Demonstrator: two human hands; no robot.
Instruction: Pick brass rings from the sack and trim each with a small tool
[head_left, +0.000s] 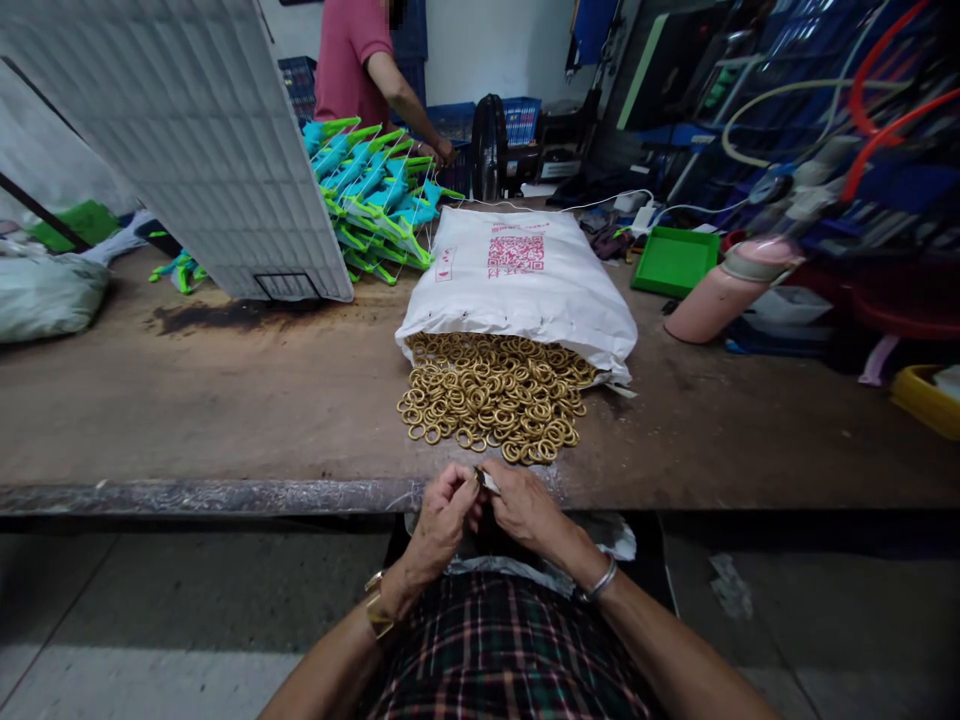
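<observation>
My left hand (442,515) is closed in a pinch just off the table's front edge. Between its fingertips shows a dark gold bit, which looks like a brass-coloured ring mostly covered by the fingers. My right hand (525,505) meets it fingertip to fingertip, closed around a small flat whitish tool (489,483) whose exact kind I cannot make out. Just beyond both hands, a heap of brass-coloured rings (491,405) spills from the open mouth of a white woven sack (517,280) with red print, lying on its side.
The wooden table (187,410) spans the view. A tall white ribbed panel (202,140) stands at left, beside stacked blue-green plastic parts (375,200). At right are a green tray (675,260) and a pink bottle (724,295). A co-worker (356,65) stands across the table.
</observation>
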